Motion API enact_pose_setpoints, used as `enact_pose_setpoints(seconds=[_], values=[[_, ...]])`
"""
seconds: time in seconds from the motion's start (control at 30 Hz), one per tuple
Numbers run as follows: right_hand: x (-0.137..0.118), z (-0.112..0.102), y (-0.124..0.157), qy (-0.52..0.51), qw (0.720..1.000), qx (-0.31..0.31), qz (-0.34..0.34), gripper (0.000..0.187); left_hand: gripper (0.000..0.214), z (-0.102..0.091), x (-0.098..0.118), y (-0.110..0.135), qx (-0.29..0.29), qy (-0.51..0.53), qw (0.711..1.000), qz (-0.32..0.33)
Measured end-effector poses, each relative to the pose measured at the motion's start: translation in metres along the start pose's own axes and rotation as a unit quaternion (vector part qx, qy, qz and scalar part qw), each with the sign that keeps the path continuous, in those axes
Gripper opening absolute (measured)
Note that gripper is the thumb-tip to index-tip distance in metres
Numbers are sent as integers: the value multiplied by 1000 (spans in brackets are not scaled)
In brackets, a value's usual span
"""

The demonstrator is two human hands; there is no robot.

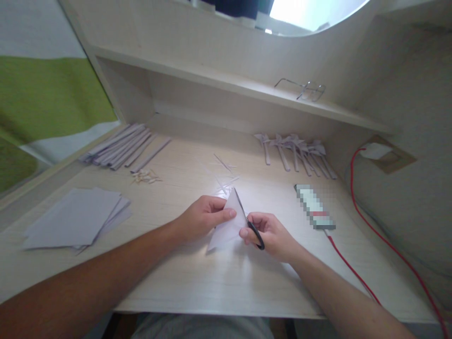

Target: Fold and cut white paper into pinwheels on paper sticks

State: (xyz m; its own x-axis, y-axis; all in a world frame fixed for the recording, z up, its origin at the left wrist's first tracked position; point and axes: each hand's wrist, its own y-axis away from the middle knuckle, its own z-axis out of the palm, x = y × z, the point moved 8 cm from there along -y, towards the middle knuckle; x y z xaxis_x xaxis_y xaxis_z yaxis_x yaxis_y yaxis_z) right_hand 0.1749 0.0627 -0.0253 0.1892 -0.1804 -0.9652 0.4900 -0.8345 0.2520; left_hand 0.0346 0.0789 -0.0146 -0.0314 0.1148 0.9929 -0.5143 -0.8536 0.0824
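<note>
A folded piece of white paper (226, 227) is pinched between the thumb and fingers of my left hand (208, 215), above the middle of the desk. My right hand (269, 234) grips black-handled scissors (255, 231), fingers closed round the handles. The scissor blades lie along the paper's right edge and point away from me; whether they are spread apart is hard to see. Just beyond my hands lie several thin paper strips (223, 186).
At left are a stack of white sheets (74, 216), rolled paper sticks (118, 147) and small pale bits (145, 177). Paper pinwheels (295, 148) lie at back right. A phone (315, 207) with a red cable (353, 270) is at right. Glasses (307, 90) rest on the shelf.
</note>
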Motion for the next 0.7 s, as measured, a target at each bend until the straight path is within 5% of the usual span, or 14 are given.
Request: enact_pose_setpoints(seconds=[0.7], values=[[4, -1, 0, 10, 1000, 9, -7, 42, 34, 7, 3, 1, -22, 32, 999, -32]])
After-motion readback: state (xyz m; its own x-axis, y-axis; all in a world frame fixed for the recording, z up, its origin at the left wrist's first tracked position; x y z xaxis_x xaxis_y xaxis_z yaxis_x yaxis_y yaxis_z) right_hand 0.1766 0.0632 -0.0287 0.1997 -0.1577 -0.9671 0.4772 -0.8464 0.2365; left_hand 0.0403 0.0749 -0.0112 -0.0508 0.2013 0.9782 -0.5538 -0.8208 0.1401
